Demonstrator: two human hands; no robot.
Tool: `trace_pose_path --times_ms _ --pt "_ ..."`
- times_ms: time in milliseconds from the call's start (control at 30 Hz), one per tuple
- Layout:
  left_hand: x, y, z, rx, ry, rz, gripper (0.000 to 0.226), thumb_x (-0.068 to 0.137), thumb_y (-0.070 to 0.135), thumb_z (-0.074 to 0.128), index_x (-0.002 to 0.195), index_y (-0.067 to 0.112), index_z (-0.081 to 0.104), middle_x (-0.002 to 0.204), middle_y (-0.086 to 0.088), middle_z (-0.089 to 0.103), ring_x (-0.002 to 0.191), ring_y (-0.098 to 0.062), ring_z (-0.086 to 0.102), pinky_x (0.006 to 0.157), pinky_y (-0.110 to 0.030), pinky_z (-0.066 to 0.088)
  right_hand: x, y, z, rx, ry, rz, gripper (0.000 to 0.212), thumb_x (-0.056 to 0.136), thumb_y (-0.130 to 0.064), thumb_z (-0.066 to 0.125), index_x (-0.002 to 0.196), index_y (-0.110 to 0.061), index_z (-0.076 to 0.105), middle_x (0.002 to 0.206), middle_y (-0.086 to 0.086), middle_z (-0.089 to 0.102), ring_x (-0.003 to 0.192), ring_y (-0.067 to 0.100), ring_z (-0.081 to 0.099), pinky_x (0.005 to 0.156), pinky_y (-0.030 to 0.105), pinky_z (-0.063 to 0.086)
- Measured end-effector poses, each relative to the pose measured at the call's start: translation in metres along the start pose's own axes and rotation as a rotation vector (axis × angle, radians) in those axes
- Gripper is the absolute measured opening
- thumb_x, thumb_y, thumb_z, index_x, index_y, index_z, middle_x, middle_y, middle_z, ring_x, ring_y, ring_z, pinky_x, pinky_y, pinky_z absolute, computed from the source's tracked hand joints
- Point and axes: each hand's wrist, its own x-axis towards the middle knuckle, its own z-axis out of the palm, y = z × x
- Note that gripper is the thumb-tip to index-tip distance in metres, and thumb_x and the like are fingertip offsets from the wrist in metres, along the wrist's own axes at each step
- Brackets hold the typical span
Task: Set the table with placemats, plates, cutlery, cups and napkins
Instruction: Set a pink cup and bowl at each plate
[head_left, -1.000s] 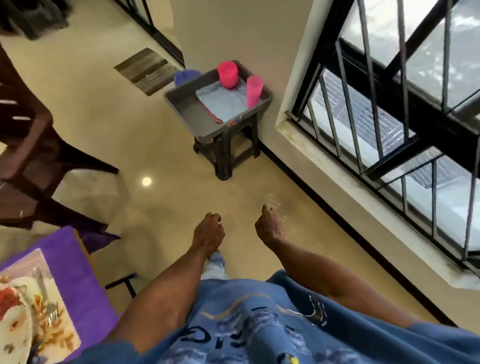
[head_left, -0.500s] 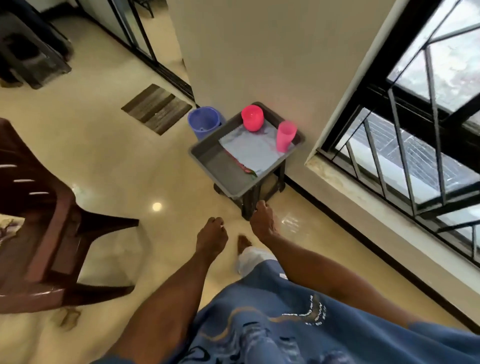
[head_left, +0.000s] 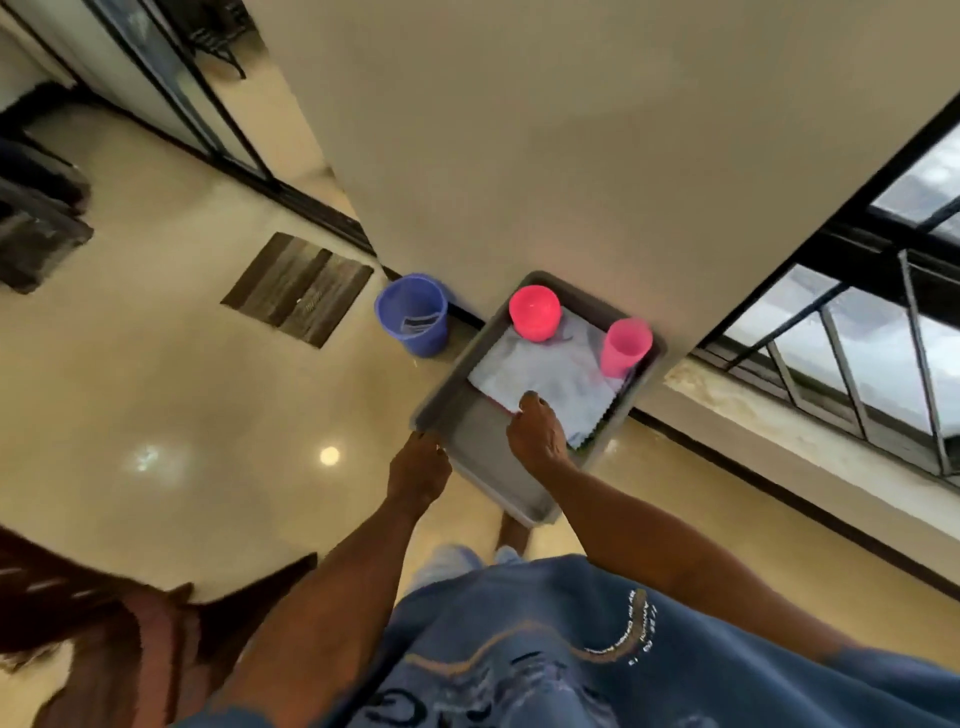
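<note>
Overhead, the glossy beige tiled floor (head_left: 156, 395) fills most of the view, and against the cream wall (head_left: 519, 130) stands a shallow grey plastic tray (head_left: 457, 415). Inside it lies a pale folded cloth napkin (head_left: 540, 369), with a squat red plastic cup (head_left: 535, 312) and a taller pink plastic cup (head_left: 623, 345) standing on its far side. A blue plastic waste basket (head_left: 413, 314) sits just beside the tray. The left hand (head_left: 418, 475) touches the tray's near-left corner, its grip too blurred to tell. The right hand (head_left: 535, 431) hovers at the napkin's near edge, fingers curled loosely, clamped on nothing. Probably the napkin is limp and light; pinching a folded corner should lift it cleanly, though both cups, apparently empty and easily tipped, rest on the cloth.
</note>
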Motion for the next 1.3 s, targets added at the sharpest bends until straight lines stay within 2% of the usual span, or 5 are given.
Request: trace_pose_path --times_ms 367,800,1033,1167,1300 --pt "0.158 0.079 -0.013 0.009 -0.362 0.332 0.025 0.09 0.014 0.056 0.114 0.009 0.063 0.118 -0.013 0.064 0.112 -0.031 0.058 0.085 -0.033 0.043 0.06 0.011 -0.01 0.138 0.247 0.452 0.028 0.088 -0.009 0.043 0.115 -0.01 0.052 0.117 0.014 0.059 0.096 0.035 0.058 0.074 0.034 0.042" --pt "0.276 0.097 0.039 -0.33 -0.646 -0.01 0.022 0.086 0.026 0.066 0.073 0.015 0.054 0.077 -0.012 0.062 0.076 -0.029 0.062 0.069 -0.038 0.051 0.132 -0.001 0.046 0.377 0.316 0.682 0.032 0.097 -0.023 0.052 0.127 -0.011 0.051 0.121 0.012 0.063 0.112 0.031 0.058 0.076 0.03 0.037" --pt "0.33 0.099 0.06 -0.26 -0.348 0.102 0.032 0.092 0.036 0.055 0.098 0.005 0.061 0.098 -0.014 0.065 0.093 -0.032 0.062 0.073 -0.035 0.047 0.212 0.021 0.048 0.707 0.343 0.74 0.041 0.087 -0.049 0.061 0.107 -0.014 0.057 0.107 0.012 0.069 0.098 0.031 0.067 0.089 0.04 0.052" --pt "0.33 0.11 0.05 -0.178 -0.183 0.419 0.022 0.097 0.026 0.055 0.106 0.006 0.061 0.105 -0.011 0.061 0.094 -0.025 0.058 0.072 -0.026 0.035 0.238 0.034 0.041 0.76 0.682 0.834 0.056 0.088 -0.03 0.067 0.132 -0.002 0.045 0.133 0.017 0.053 0.124 0.033 0.051 0.104 0.041 0.042" --pt "0.311 0.126 0.07 -0.227 -0.307 0.639 0.025 0.091 0.016 0.061 0.113 0.004 0.061 0.103 -0.014 0.063 0.083 -0.024 0.058 0.071 -0.029 0.044 0.238 0.053 0.02 0.83 1.029 0.82 0.108 0.069 -0.039 0.086 0.148 -0.004 0.022 0.148 0.018 0.029 0.136 0.034 0.036 0.108 0.04 0.038"
